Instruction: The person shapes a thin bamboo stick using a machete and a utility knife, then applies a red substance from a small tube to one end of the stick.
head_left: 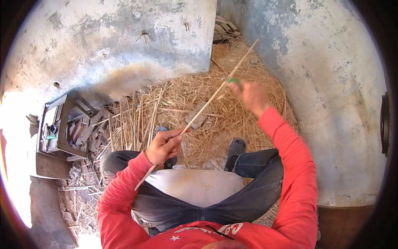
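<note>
A long, thin pale stick [211,99] runs slantwise from beside my left forearm up to the far right. My left hand [162,147] is closed around its lower part, and the near end sticks out behind the wrist. My right hand [252,97] is closed on a small green-handled tool [233,80], higher up along the stick. The tool meets or nearly meets the stick; its working edge is too small and blurred to make out. Between my knees lies a whitish sheet or sack [195,182].
Straw and shavings [244,120] cover the floor ahead. At left stands a dark wooden stool [62,124] with small items on it, including a green one [51,137]. Scrap wood [89,130] and several sticks [141,118] lie beside it. Weathered walls [323,91] rise ahead and at right.
</note>
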Demonstrator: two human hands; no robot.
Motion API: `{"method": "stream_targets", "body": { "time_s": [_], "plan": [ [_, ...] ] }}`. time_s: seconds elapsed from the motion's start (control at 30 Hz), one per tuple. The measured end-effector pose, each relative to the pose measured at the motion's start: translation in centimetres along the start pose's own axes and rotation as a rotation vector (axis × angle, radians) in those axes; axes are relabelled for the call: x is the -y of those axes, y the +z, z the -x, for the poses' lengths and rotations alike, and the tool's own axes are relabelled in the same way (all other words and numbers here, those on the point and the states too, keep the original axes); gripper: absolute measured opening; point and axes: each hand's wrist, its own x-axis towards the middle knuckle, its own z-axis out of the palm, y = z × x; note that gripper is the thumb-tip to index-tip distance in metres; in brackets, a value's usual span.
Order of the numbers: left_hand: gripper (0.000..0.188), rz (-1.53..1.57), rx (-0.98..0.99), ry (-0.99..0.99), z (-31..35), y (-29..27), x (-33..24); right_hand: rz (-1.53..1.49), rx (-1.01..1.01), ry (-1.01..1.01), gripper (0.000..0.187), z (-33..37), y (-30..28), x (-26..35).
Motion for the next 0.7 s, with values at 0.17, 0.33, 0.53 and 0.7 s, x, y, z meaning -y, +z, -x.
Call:
{"method": "stream_targets", "body": {
  "time_s": [0.17,0.33,0.53,0.7],
  "plan": [
    [0.042,-0.072,0.044,-0.038,2.9,-0.8,1.3,-0.23,-0.066,0.178,0.067,-0.1,-0.1,-1.1],
    [0.044,-0.011,0.151,-0.109,2.1,0.3,1.7,0.013,-0.139,0.583,0.073,-0.3,-0.8,-14.4],
    [0.044,-0.074,0.058,-0.031,1.3,0.6,0.0,-0.078,-0.291,0.5,0.079,0.8,-1.5,-13.2],
    [0.043,-0.123,-0.118,0.111,-0.4,0.7,0.5,-0.076,0.077,0.387,0.08,1.2,-4.2,-8.4]
  ]
}}
